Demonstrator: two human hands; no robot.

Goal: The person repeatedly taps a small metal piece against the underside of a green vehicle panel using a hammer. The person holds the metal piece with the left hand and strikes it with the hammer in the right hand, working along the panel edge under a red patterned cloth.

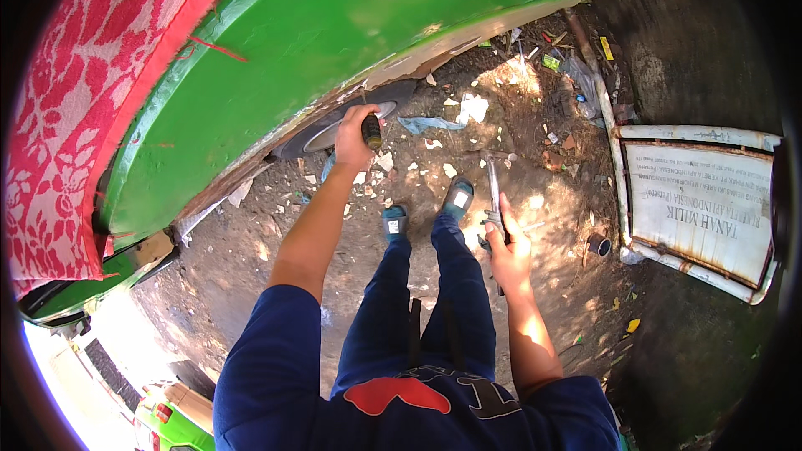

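My left hand point(354, 140) is closed round the dark handle of a screwdriver-like tool point(373, 132), its thin shaft directed at the lower edge of a green vehicle body point(334, 25). Whether the tip touches the edge I cannot tell. That lower edge looks bare and chipped, with a wheel point(321, 139) beneath it. Lower and to the right, my right hand point(511, 257) grips a hammer point(493, 179), its metal shaft and head pointing away from me, apart from the vehicle. Fingers hide part of its handle, and small details beside them are unclear.
Pale chips point(384, 160) and a bluish plastic scrap point(426, 124) litter the dirt near my sandals point(458, 194). A white framed sign point(702, 213) stands at right, with a short pipe piece point(599, 244) close by. A red patterned cloth point(92, 100) drapes over the vehicle at left.
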